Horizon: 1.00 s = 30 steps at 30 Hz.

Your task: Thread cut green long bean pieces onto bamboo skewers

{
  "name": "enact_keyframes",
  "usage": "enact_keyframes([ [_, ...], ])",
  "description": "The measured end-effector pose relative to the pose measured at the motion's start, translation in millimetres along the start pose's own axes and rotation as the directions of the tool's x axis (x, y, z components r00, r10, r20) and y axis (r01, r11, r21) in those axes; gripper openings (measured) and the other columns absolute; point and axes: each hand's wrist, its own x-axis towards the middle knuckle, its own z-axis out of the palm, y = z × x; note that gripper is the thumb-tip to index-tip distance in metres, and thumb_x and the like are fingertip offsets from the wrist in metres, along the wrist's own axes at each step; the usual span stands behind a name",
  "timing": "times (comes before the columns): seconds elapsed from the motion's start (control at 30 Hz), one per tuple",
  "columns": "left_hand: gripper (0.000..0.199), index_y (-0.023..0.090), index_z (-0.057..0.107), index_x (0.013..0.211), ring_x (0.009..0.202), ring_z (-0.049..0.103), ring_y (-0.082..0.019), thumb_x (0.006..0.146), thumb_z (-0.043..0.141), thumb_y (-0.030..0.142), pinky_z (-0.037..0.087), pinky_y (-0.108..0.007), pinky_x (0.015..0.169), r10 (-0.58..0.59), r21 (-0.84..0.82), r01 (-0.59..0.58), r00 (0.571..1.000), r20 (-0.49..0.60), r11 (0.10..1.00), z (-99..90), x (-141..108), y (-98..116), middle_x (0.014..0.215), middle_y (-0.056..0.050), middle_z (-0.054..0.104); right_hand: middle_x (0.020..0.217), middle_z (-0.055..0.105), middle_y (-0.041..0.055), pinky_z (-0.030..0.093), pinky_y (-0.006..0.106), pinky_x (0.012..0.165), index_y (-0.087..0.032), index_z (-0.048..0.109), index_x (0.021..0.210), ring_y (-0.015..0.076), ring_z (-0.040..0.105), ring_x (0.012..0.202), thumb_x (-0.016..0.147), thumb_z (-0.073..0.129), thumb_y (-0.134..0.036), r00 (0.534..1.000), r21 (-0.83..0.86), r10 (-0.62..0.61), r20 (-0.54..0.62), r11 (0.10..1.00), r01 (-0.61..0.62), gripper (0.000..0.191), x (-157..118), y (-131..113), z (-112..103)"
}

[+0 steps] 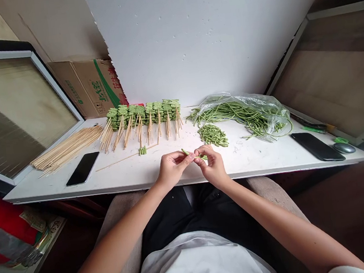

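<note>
My left hand [172,167] and my right hand [214,166] meet above the front of the white table, fingertips pinched together. Between the left fingers a short green bean piece [184,151] sticks up. Green bean pieces [202,157] also show in the right fingers; how many is hidden. Left of the hands lies a bamboo skewer [119,162], with a few short bean pieces [142,150] in a row at it. Just beyond my right hand is a pile of cut bean pieces [213,135]. Filled bean skewers [146,114] are stacked at the back.
Loose bamboo skewers [67,148] lie left, near a black phone [83,168]. Long beans [232,111] spill from a clear plastic bag [266,104] at right. Another phone [317,146] and a mouse [344,148] sit far right. A white board [209,35] stands behind.
</note>
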Motion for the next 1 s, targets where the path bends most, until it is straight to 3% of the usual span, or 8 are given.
enact_keyframes([
  [0.23, 0.034, 0.013, 0.081, 0.079, 0.079, 0.065, -0.015, 0.078, 0.090, 0.046, 0.053, -0.028, 0.079, -0.168, -0.187, 0.158, 0.985, -0.040, 0.970, 8.6, 0.3, -6.0, 0.079, -0.006, 0.074, 0.084, 0.066, 0.0050, 0.049, 0.040, 0.081, -0.025, 0.069, 0.086, 0.0255, 0.057, 0.091, 0.095, 0.071, -0.034, 0.998, -0.014, 0.003, -0.068, 1.000, -0.004, 0.013, -2.5, -0.7, 3.0],
  [0.33, 0.036, 0.013, 0.080, 0.079, 0.077, 0.065, -0.014, 0.076, 0.091, 0.048, 0.054, -0.029, 0.078, -0.212, -0.208, 0.204, 0.977, -0.015, 0.957, 4.6, 2.9, -7.8, 0.079, -0.006, 0.073, 0.082, 0.067, 0.0049, 0.049, 0.042, 0.084, -0.025, 0.069, 0.085, 0.0263, 0.056, 0.091, 0.096, 0.068, -0.026, 0.993, -0.122, -0.103, -0.054, 0.988, 0.096, 0.011, 1.1, -2.0, -2.8],
  [0.43, 0.039, 0.013, 0.081, 0.089, 0.075, 0.068, -0.017, 0.072, 0.093, 0.047, 0.057, -0.033, 0.077, -0.200, -0.091, 0.200, 0.980, 0.002, 0.976, -6.7, 7.3, -7.7, 0.086, -0.008, 0.078, 0.083, 0.070, 0.0047, 0.048, 0.045, 0.087, -0.027, 0.071, 0.091, 0.0271, 0.056, 0.092, 0.096, 0.066, -0.017, 0.962, -0.256, -0.272, -0.012, 0.931, 0.260, 0.012, 6.7, -0.4, -10.7],
  [0.53, 0.035, 0.016, 0.083, 0.093, 0.085, 0.075, -0.023, 0.075, 0.091, 0.044, 0.059, -0.038, 0.083, -0.047, 0.171, 0.046, 0.999, 0.005, 0.984, -18.7, 9.9, -3.8, 0.092, -0.011, 0.081, 0.090, 0.074, 0.0046, 0.049, 0.047, 0.089, -0.029, 0.074, 0.101, 0.0277, 0.057, 0.095, 0.093, 0.071, -0.014, 0.921, -0.328, -0.388, 0.030, 0.867, 0.376, 0.018, 11.2, 2.9, -16.1],
  [0.67, 0.015, 0.022, 0.084, 0.093, 0.094, 0.076, -0.025, 0.087, 0.084, 0.036, 0.056, -0.041, 0.094, 0.263, 0.509, -0.250, 0.964, 0.048, 0.824, -25.4, 8.8, 4.6, 0.096, -0.008, 0.082, 0.094, 0.075, 0.0053, 0.050, 0.046, 0.088, -0.030, 0.075, 0.108, 0.0276, 0.059, 0.095, 0.093, 0.075, -0.017, 0.913, -0.335, -0.399, 0.080, 0.852, 0.402, 0.020, 14.0, 2.9, -17.4],
  [0.77, 0.009, 0.025, 0.084, 0.094, 0.092, 0.075, -0.024, 0.088, 0.084, 0.032, 0.054, -0.041, 0.094, 0.357, 0.575, -0.351, 0.928, 0.108, 0.739, -25.3, 8.1, 6.3, 0.095, -0.006, 0.082, 0.090, 0.073, 0.0055, 0.049, 0.045, 0.086, -0.029, 0.075, 0.105, 0.0266, 0.058, 0.092, 0.095, 0.073, -0.018, 0.918, -0.314, -0.387, 0.081, 0.865, 0.392, 0.016, 14.3, -0.7, -16.5],
  [1.0, 0.009, 0.025, 0.083, 0.098, 0.089, 0.074, -0.022, 0.091, 0.082, 0.028, 0.054, -0.039, 0.089, 0.445, 0.585, -0.474, 0.872, 0.207, 0.658, -25.9, 8.1, -3.1, 0.095, -0.005, 0.082, 0.087, 0.068, 0.0060, 0.046, 0.044, 0.084, -0.025, 0.068, 0.094, 0.0265, 0.056, 0.090, 0.098, 0.063, -0.016, 0.958, -0.279, -0.267, 0.107, 0.917, 0.286, 0.011, 9.9, -0.9, -13.4],
])
